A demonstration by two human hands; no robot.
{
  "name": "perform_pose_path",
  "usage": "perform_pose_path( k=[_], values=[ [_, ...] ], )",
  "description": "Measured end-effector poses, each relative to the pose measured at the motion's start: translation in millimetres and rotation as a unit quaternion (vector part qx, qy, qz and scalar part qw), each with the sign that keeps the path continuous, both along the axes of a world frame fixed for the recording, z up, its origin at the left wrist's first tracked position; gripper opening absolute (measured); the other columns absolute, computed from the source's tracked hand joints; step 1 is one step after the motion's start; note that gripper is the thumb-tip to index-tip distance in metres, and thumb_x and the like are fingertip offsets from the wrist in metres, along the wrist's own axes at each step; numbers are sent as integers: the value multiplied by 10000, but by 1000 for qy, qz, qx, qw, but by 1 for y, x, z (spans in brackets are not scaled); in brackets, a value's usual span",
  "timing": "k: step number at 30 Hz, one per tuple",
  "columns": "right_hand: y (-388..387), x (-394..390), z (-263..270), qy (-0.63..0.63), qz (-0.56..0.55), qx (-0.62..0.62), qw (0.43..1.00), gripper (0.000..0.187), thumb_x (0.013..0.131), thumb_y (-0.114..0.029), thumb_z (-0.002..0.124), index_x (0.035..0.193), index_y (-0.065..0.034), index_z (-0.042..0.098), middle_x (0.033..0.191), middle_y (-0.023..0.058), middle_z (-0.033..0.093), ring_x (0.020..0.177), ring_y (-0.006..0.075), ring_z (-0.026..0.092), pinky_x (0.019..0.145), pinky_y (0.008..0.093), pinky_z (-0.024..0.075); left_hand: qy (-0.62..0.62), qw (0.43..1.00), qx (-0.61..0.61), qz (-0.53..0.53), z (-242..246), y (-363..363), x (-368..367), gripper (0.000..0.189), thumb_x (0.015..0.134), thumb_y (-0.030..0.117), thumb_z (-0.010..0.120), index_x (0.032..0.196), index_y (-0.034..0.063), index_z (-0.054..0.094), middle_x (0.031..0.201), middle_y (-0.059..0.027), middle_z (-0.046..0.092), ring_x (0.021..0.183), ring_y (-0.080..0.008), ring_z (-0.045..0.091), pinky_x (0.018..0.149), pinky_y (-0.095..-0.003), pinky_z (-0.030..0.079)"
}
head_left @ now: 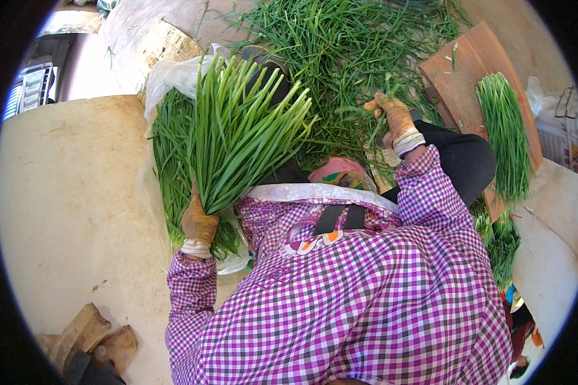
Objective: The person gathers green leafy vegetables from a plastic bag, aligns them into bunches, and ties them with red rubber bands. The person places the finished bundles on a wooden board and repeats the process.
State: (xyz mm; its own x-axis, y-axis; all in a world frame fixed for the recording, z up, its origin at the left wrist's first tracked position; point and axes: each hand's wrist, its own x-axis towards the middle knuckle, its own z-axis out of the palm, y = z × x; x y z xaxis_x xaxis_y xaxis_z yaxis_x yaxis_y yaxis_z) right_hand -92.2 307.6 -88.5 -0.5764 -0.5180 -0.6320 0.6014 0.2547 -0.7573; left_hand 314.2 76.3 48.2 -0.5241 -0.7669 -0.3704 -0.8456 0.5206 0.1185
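Observation:
My left hand [200,224], in a stained work glove, is closed around the lower end of a large bunch of garlic chives [241,134]. The pale cut ends fan out away from me. Under and beside that bunch, more chives [171,168] lie in a clear plastic bag [173,79]. My right hand [397,115], gloved too, is over the pile of loose chive leaves [337,53], with a few green strands caught in its fingers. Some leaves beside it are blurred.
To my right, a tied bunch of chives [505,139] rests on a brown wooden board [472,67]. More bunches [503,250] lie below it. A white plastic basket [558,139] stands at far right. Brown scraps [86,332] lie on the floor at lower left.

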Motion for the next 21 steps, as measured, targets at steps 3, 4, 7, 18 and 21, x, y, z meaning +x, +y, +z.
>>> perform_pose_path(
  k=[3, 4, 7, 18, 21],
  values=[
    [-19, -1, 24, -32, 74, -34, 996, 236, 985, -272, 547, 986, -77, 681, 969, 24, 692, 782, 113, 572, 711, 313, 465, -28, 998, 53, 37, -3, -7, 0, 939, 722, 90, 772, 1511, 93, 262, 1159, -198, 662, 1039, -362, 648, 876, -389, 520],
    [-36, 10, 30, 3, 72, -1, 997, 229, 982, -267, 546, 1109, -119, 666, 1121, 12, 677, 920, 147, 615, 758, 330, 491, -13, 999, 40, 8, -5, -9, 7, 961, 723, 112, 766, 1523, 127, 235, 1109, -202, 671, 979, -374, 652, 828, -406, 521],
    [-77, 26, 11, -136, 111, -92, 980, 432, 912, -385, 621, 1276, -152, 605, 1253, 8, 609, 986, 190, 624, 788, 346, 501, 20, 998, 9, -54, -14, -13, 23, 1004, 722, 151, 751, 1547, 199, 182, 1003, -209, 689, 855, -402, 659, 730, -441, 522],
    [-1, -29, 34, -169, -4, -314, 934, 310, 945, -206, 592, 1160, 17, 596, 632, -67, 467, 467, 38, 371, 404, 212, 305, 7, 993, -79, -83, -5, 3, 2, 1089, 631, -7, 641, 1561, 255, 141, 877, -198, 679, 647, -355, 639, 558, -411, 509],
    [-41, -37, 108, 97, 144, -189, 966, 304, 960, -222, 566, 1154, 10, 603, 794, -1, 614, 525, 41, 404, 484, 205, 363, 17, 989, -95, -110, 1, 4, 1, 1105, 629, -9, 645, 1563, 260, 122, 892, -191, 679, 634, -346, 637, 538, -402, 502]
  ],
)
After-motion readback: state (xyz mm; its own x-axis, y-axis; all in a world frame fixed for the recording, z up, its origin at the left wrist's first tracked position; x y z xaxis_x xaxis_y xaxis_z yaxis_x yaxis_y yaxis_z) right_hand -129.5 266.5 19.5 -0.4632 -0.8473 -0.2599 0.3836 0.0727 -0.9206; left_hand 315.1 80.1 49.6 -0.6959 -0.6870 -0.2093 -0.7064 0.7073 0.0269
